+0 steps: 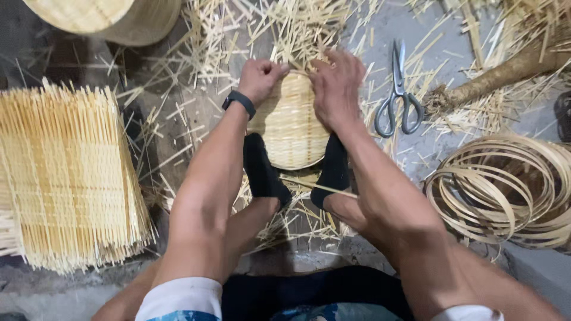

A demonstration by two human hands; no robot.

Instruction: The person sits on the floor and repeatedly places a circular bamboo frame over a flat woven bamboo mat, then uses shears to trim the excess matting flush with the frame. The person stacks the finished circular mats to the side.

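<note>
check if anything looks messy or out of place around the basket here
Loose bamboo offcuts lie scattered over the floor around the woven basket and scissors. Nothing looks broken or tipped over.

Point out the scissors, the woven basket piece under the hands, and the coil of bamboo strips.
scissors (397, 95): head view, near the pivot.
woven basket piece (289, 128): head view, its bare middle.
coil of bamboo strips (470, 172): head view, upper left loops.

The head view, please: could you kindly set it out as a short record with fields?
Left hand: fist closed on the far rim of the woven bamboo basket
Right hand: pressing on the same rim, slightly blurred
Feet: black socks brace the basket from both sides
Scissors: on the floor, right of the basket, apart from it
Bamboo strip coils: far right
Woven mats stack: left
Floor: strewn with splints
</note>
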